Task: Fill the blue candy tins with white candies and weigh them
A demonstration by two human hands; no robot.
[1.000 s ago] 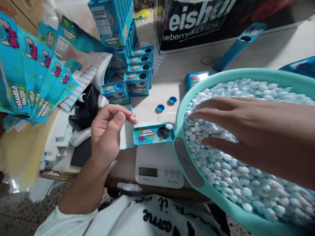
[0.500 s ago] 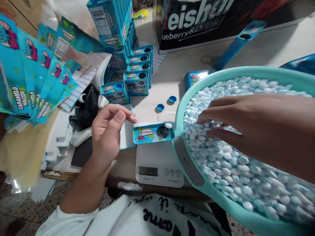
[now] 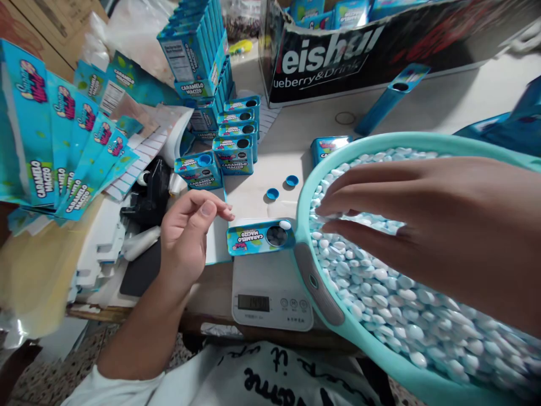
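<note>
My right hand (image 3: pixel 406 208) is over the turquoise basin (image 3: pixel 302 220), its thumb and fingertips drawn close around white-and-pale-blue candies (image 3: pixel 406 296) near the left rim. Whatever sits between the fingertips is partly hidden. My left hand (image 3: pixel 188 237) hovers beside a blue candy tin (image 3: pixel 249 238), fingers loosely bent, with nothing visible in it. The tin lies over the white kitchen scale (image 3: pixel 273 287). Dark-looking contents show in its round hole, and one white candy (image 3: pixel 285 224) rests at the hole's edge. The scale's display is lit, its digits hard to read.
Two blue caps (image 3: pixel 273 194) lie behind the tin. Several upright tins (image 3: pixel 234 152) stand in a row, with stacked tins (image 3: pixel 190 51) behind. Blue pouches (image 3: pixel 63 135) fan out at the left, near a black tape dispenser (image 3: pixel 147 192). A black carton (image 3: pixel 338 62) stands at the back.
My right hand has shifted left toward the basin's near-left rim, and its fingertips have drawn closer together. My left hand and the tin stay in place. The view has tilted slightly upward.
</note>
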